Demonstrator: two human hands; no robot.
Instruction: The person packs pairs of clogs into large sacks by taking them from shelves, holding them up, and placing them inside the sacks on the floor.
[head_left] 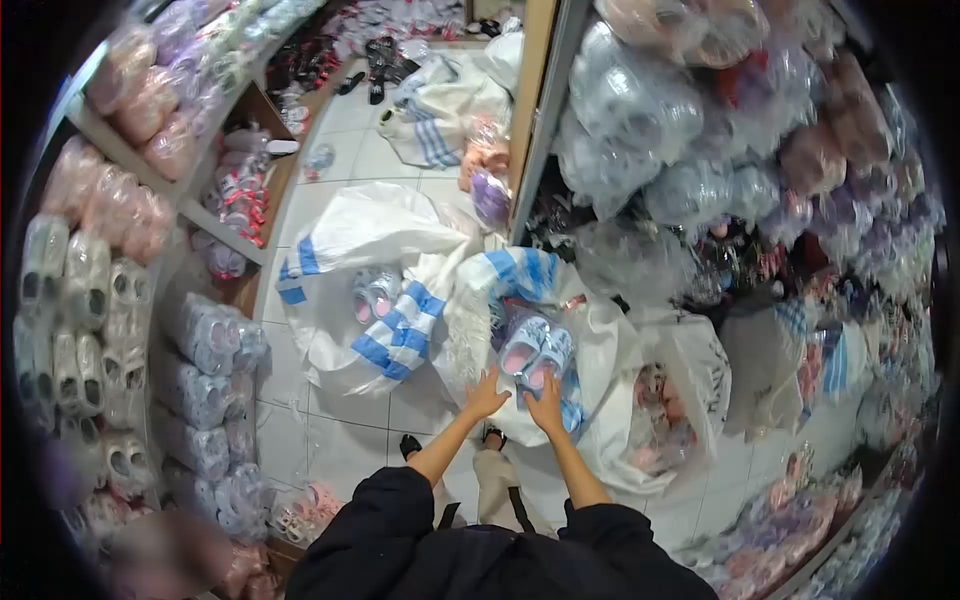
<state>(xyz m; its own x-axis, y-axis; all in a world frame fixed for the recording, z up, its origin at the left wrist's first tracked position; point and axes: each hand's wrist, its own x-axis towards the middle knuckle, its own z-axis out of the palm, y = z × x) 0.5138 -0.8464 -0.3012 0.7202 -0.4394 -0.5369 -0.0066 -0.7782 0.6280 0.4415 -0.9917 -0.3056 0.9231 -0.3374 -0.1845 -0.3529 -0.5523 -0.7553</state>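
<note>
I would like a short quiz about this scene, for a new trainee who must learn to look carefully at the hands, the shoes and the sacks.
1. Choose one. What lies just in front of the left hand and the right hand?
A) a stack of books
B) a pair of light blue shoes with pink insoles
C) a folded towel

2. True or false: both hands wear gloves.

3. Fill in the missing word: on the person's left, the open white sack on the tiled floor has ____ markings.

Key: 1 B; 2 false; 3 blue.
</note>
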